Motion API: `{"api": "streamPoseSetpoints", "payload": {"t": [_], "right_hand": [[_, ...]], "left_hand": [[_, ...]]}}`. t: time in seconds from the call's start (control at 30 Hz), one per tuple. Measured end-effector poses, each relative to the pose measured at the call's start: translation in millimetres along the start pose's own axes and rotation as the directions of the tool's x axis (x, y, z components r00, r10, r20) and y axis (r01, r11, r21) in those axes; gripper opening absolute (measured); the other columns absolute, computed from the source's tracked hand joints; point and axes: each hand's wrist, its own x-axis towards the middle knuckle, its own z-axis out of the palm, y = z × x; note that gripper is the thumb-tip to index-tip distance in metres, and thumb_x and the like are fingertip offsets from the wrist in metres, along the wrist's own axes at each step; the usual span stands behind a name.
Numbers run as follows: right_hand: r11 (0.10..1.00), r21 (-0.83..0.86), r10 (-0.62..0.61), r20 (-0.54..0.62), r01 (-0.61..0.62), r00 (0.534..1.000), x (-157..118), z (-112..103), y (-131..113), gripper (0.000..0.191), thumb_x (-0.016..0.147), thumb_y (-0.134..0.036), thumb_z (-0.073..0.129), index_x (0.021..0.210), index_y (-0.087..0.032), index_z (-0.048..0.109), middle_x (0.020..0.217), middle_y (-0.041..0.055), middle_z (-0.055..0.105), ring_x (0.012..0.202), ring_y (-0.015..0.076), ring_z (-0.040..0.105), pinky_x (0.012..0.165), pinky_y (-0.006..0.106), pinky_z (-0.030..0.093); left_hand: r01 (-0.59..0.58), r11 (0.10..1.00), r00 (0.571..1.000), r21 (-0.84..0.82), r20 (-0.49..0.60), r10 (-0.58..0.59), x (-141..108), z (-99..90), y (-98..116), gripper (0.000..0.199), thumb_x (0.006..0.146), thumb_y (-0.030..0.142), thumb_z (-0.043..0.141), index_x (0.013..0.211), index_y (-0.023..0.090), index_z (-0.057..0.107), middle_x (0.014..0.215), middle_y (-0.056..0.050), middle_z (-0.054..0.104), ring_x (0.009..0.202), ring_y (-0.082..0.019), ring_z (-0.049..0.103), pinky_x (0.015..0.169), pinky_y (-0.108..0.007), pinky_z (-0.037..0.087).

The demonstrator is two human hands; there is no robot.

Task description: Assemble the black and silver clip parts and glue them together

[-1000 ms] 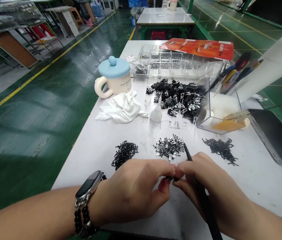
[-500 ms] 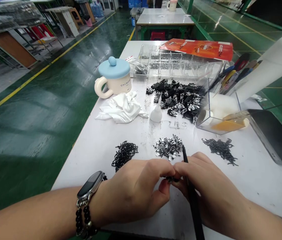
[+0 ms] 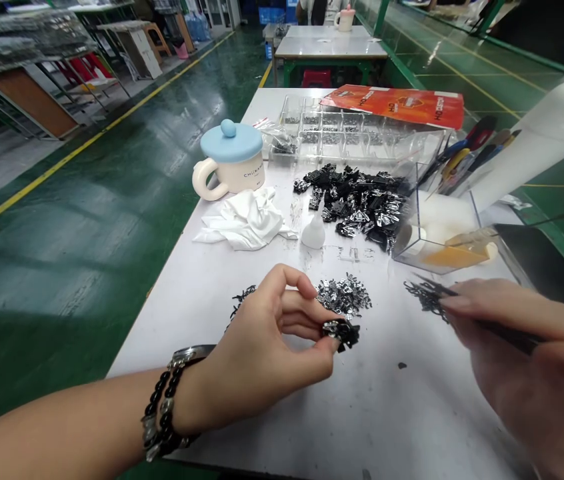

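Note:
My left hand point(image 3: 257, 340) pinches a small clump of black and silver metal clips point(image 3: 342, 333) between thumb and fingertips. My right hand point(image 3: 527, 347) grips slim black tweezers point(image 3: 507, 332) at the right of the table. Their tip reaches toward a pile of thin black wire-like pieces point(image 3: 429, 297). A heap of silver clips point(image 3: 345, 297) lies just beyond my left fingers. My left hand hides most of a similar black pile point(image 3: 242, 298). Farther back sits a larger heap of black and silver parts point(image 3: 357, 207).
On the white worktable point(image 3: 387, 413) stand a blue-lidded mug point(image 3: 229, 160), a white cloth point(image 3: 245, 223), a small plastic bottle point(image 3: 313, 233), a transparent compartment tray point(image 3: 342, 127) and an acrylic box point(image 3: 437, 230). An orange carton point(image 3: 395, 107) lies behind.
My hands have parted. The left has drawn back with the clump of clips, and the right has moved far right with the tweezers, toward the black pile.

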Motion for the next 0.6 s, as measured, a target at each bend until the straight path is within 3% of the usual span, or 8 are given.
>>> {"api": "streamPoseSetpoints", "payload": {"t": [0.13,0.23,0.47,0.6], "right_hand": [[0.941,0.310,0.103,0.111,-0.133,0.988,0,12,-6,0.019,0.092,-0.031,0.043,0.107,-0.032,0.054,0.075,0.0021,0.058,0.067,0.0155,0.055,0.057,0.026,0.047],[0.854,0.485,0.107,0.196,-0.191,0.975,1,28,-8,0.007,0.089,-0.030,0.050,0.091,-0.028,0.044,0.066,-0.0015,0.057,0.060,0.0127,0.054,0.053,0.022,0.046],[0.910,0.402,0.107,0.008,-0.101,0.994,0,37,-4,0.015,0.086,-0.022,0.056,0.076,-0.022,0.044,0.069,-0.0004,0.056,0.056,0.0092,0.050,0.048,0.020,0.042],[0.912,0.402,0.093,-0.010,-0.081,0.996,1,38,-2,0.017,0.088,-0.020,0.053,0.076,-0.021,0.042,0.065,-0.0019,0.057,0.052,0.0082,0.051,0.046,0.019,0.041]], "left_hand": [[0.152,0.974,0.988,-0.170,0.015,-0.152,4,-0.5,0,0.038,0.066,0.011,0.066,0.088,0.021,0.037,0.083,-0.003,0.069,0.066,-0.011,0.068,0.064,-0.016,0.057],[0.181,0.956,0.984,-0.230,0.031,-0.178,5,-0.1,-1,0.040,0.065,0.008,0.067,0.088,0.021,0.037,0.083,-0.002,0.068,0.066,-0.010,0.068,0.062,-0.015,0.056],[0.293,0.897,0.956,-0.332,0.069,-0.287,3,-2.1,2,0.039,0.068,0.011,0.070,0.088,0.021,0.039,0.083,0.002,0.065,0.066,-0.006,0.064,0.063,-0.013,0.054],[0.380,0.867,0.925,-0.323,0.112,-0.363,3,-2.8,6,0.040,0.072,0.017,0.072,0.090,0.021,0.037,0.088,0.003,0.063,0.073,-0.006,0.063,0.068,-0.014,0.053]]}}
